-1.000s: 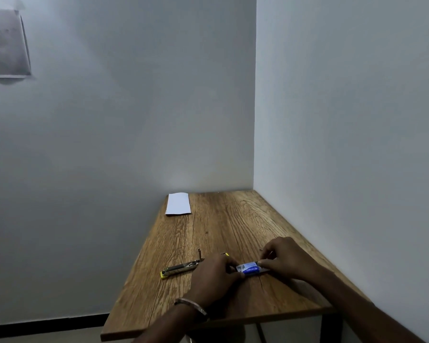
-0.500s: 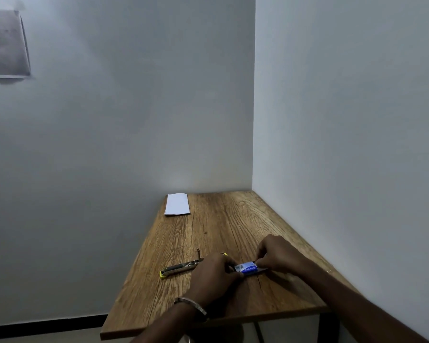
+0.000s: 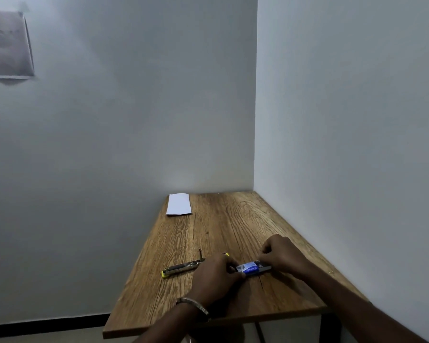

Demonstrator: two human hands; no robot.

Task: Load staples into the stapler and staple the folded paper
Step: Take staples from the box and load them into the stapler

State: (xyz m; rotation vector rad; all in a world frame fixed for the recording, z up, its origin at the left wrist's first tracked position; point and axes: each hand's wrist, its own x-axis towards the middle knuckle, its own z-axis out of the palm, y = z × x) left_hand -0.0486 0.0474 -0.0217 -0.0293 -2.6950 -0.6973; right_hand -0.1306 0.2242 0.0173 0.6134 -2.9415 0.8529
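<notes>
A small blue and white staple box lies on the wooden table near its front edge. My left hand pinches the box's left end. My right hand pinches its right end, where a grey inner tray sticks out a little. The stapler, yellow and metal, lies opened out flat to the left of my left hand, its far end hidden behind that hand. A folded white paper lies at the table's far left corner.
The table stands in a corner, with grey walls behind it and along its right side. Its left and front edges are open to the floor. A metal bangle is on my left wrist.
My right hand has shifted slightly at the box's right end, and the grey inner tray shows a little more. The stapler and paper have not moved.
</notes>
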